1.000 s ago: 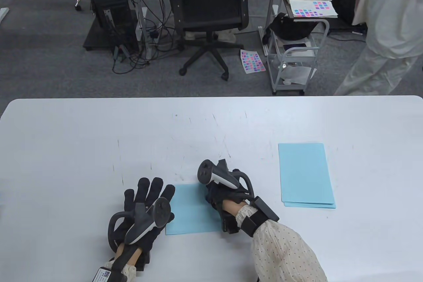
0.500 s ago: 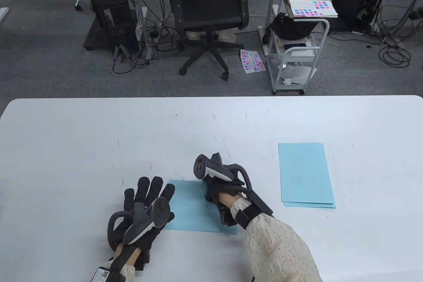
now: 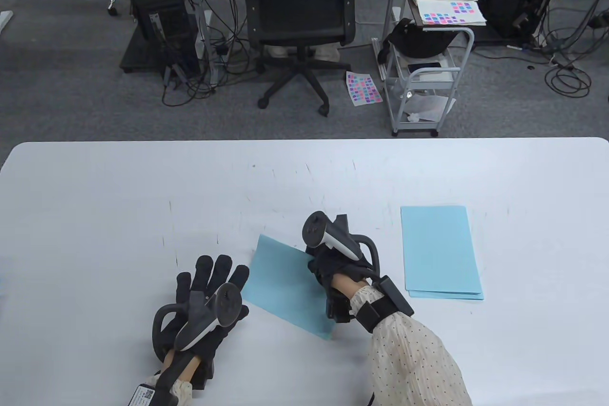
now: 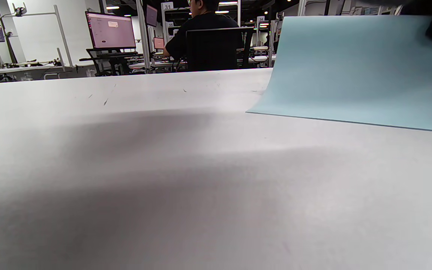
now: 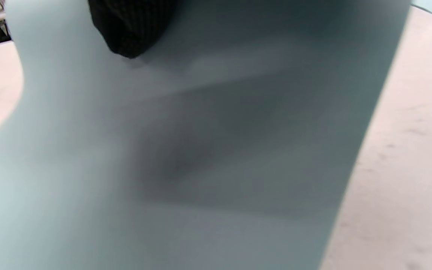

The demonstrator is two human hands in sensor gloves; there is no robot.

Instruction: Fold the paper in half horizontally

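A light blue folded paper (image 3: 288, 284) lies skewed on the white table (image 3: 142, 196) near the front edge. My right hand (image 3: 333, 272) holds its right side; the far part is raised off the table, as the left wrist view (image 4: 354, 67) shows. In the right wrist view the paper (image 5: 208, 157) fills the frame, with one gloved fingertip (image 5: 129, 26) on it. My left hand (image 3: 209, 296) lies flat on the table with fingers spread, just left of the paper, its fingertips near the paper's left edge.
A stack of light blue sheets (image 3: 440, 251) lies on the table to the right. Beyond the table's far edge stand an office chair (image 3: 299, 20), a small cart (image 3: 423, 73) and cables on the floor.
My right hand has moved right and away with the paper, turning it clockwise and lifting its far part. My left hand has barely moved. The person at the back right has left the view.
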